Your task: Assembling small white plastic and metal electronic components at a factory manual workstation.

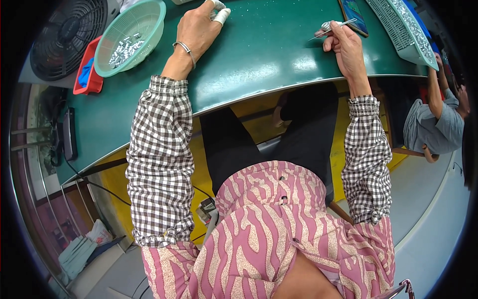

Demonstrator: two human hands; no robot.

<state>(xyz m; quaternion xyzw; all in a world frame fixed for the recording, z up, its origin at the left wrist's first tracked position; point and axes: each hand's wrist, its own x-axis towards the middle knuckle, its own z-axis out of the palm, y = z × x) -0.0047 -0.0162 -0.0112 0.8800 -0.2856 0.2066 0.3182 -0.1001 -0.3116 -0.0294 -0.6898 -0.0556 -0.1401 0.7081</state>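
Observation:
At the top of the table, my left hand (pixel 196 30) is curled with its fingertips together, white covers on some of them. Whether anything small is pinched there is hidden. My right hand (pixel 349 52) grips thin metal tweezers (pixel 351 21), their points angled down to the left just above the green tabletop (pixel 264 55). A silvery wrap or part shows at a fingertip of that hand; its kind is unclear. Left of my left hand stands a pale green plastic basket (pixel 158 30) with several small silver metal parts (pixel 127 51) inside.
A red tray (pixel 92 88) with something blue inside and a dark fan (pixel 69 35) lie far left. At the right are a dark flat device (pixel 354 17) and a long green basket (pixel 398 30) full of small silver parts. Another person (pixel 433 119) sits at the right.

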